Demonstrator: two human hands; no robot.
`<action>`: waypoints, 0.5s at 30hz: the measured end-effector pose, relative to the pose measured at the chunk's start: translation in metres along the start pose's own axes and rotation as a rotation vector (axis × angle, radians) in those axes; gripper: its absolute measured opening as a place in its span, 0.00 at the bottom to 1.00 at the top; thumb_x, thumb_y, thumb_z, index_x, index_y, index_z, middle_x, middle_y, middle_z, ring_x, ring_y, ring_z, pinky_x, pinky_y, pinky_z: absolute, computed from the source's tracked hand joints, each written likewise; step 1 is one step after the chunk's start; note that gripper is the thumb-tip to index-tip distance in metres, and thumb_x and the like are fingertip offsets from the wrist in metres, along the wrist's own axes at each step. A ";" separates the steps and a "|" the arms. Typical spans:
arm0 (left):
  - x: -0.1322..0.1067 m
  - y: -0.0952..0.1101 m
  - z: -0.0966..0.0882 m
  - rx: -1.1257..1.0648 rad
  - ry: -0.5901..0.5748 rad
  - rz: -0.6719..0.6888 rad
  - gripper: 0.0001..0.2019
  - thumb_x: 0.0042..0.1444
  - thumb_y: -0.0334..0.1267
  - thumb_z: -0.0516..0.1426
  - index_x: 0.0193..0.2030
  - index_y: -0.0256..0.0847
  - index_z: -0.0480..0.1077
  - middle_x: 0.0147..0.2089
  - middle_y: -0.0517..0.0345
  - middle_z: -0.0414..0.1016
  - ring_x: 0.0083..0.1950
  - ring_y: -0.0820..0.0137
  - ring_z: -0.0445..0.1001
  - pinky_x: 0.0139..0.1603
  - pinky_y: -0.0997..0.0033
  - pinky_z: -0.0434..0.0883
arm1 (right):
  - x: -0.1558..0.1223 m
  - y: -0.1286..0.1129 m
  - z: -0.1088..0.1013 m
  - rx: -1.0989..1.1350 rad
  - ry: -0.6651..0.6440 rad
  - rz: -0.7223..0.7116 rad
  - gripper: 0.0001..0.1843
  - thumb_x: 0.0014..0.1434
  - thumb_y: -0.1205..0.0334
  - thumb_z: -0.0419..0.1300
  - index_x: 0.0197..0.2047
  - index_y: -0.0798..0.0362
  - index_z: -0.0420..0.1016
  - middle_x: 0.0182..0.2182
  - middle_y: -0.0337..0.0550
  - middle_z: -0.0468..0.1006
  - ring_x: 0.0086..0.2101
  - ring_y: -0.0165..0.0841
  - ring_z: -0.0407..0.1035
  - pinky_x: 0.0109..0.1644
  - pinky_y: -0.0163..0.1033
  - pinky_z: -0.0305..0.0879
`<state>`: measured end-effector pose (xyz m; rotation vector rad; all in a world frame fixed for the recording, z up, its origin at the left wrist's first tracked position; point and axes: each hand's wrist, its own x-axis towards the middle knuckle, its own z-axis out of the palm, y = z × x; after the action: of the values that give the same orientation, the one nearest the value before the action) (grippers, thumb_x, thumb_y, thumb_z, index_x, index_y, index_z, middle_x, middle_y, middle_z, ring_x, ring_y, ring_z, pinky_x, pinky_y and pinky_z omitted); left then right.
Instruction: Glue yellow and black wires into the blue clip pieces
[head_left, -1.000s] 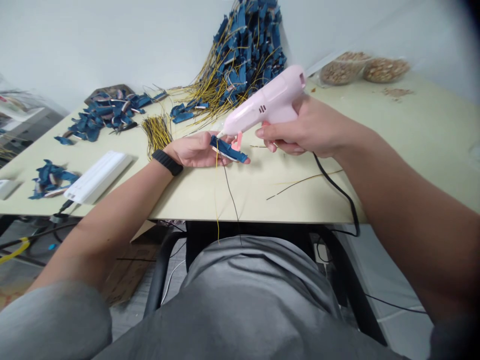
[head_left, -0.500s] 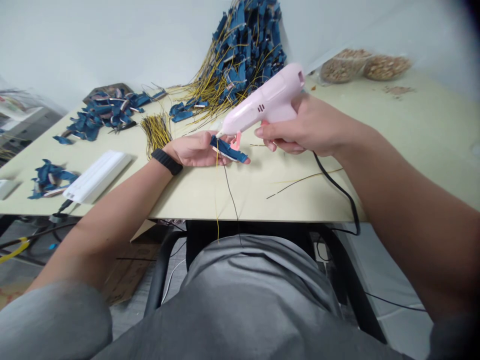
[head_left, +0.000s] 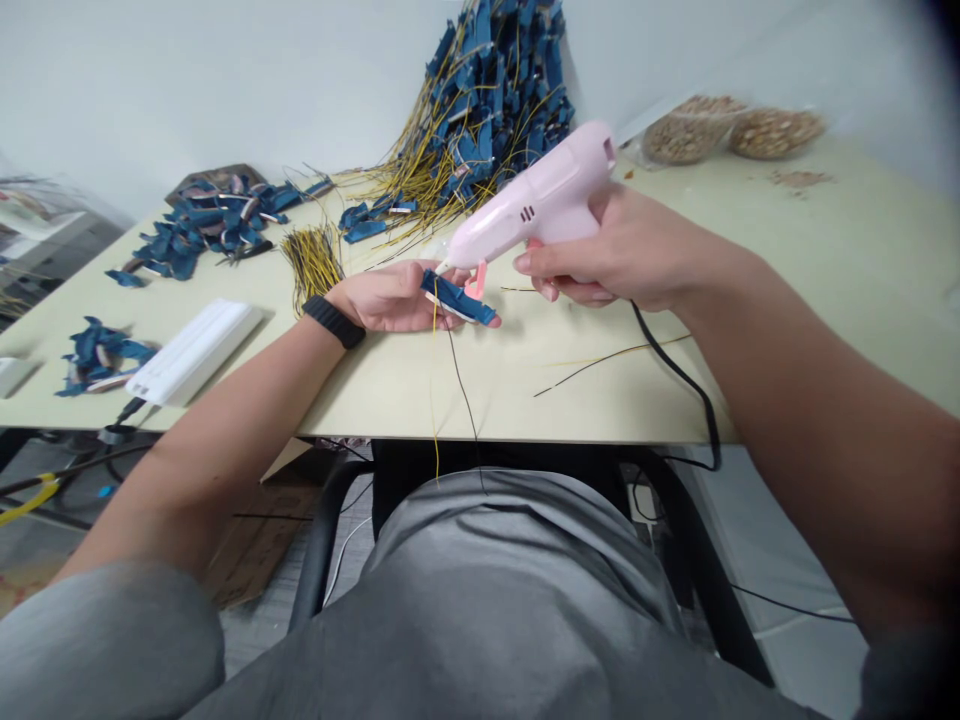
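Observation:
My left hand [head_left: 390, 297] holds a small blue strip-shaped piece [head_left: 461, 300] with a pale underside, the fingers beneath it and the thumb near its left end. A yellow wire [head_left: 435, 400] and a black wire [head_left: 463, 385] hang from that piece past the table's front edge. My right hand [head_left: 600, 250] is wrapped round the grip of a pale pink glue gun [head_left: 532, 195]. The gun's nozzle points down at the left end of the blue piece, touching it or very close; I cannot tell which. Its black cord [head_left: 675, 375] runs down from the grip.
A tall heap of wired blue pieces [head_left: 487, 110] stands against the wall. Loose blue pieces [head_left: 195, 230], a yellow-black wire bundle [head_left: 313, 262] and a white box [head_left: 195, 350] lie left. Clear bags of small tan bits [head_left: 690, 130] sit at back right. A loose wire [head_left: 592, 372] lies in front.
The glue gun and my right hand have shifted very slightly to the right. My left hand and the blue piece stay almost where they were.

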<state>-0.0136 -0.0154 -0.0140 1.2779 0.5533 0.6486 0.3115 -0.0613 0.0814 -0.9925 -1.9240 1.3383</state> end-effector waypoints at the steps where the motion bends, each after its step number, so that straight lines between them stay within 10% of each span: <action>1: 0.000 0.000 0.000 -0.003 -0.004 0.004 0.43 0.44 0.66 0.93 0.53 0.41 0.83 0.48 0.46 0.91 0.72 0.30 0.92 0.56 0.55 0.77 | 0.000 0.000 0.000 0.001 -0.003 -0.002 0.20 0.66 0.60 0.89 0.31 0.46 0.84 0.27 0.41 0.81 0.21 0.29 0.57 0.21 0.41 0.46; 15: -0.001 0.004 0.002 -0.062 0.002 -0.004 0.45 0.43 0.61 0.96 0.55 0.37 0.84 0.50 0.47 0.94 0.67 0.33 0.95 0.53 0.56 0.77 | 0.000 -0.001 -0.003 0.001 -0.021 0.026 0.20 0.67 0.66 0.87 0.30 0.49 0.83 0.27 0.43 0.80 0.20 0.27 0.58 0.22 0.41 0.45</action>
<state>-0.0130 -0.0165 -0.0096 1.2177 0.5331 0.6595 0.3143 -0.0601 0.0831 -1.0095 -1.9319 1.3693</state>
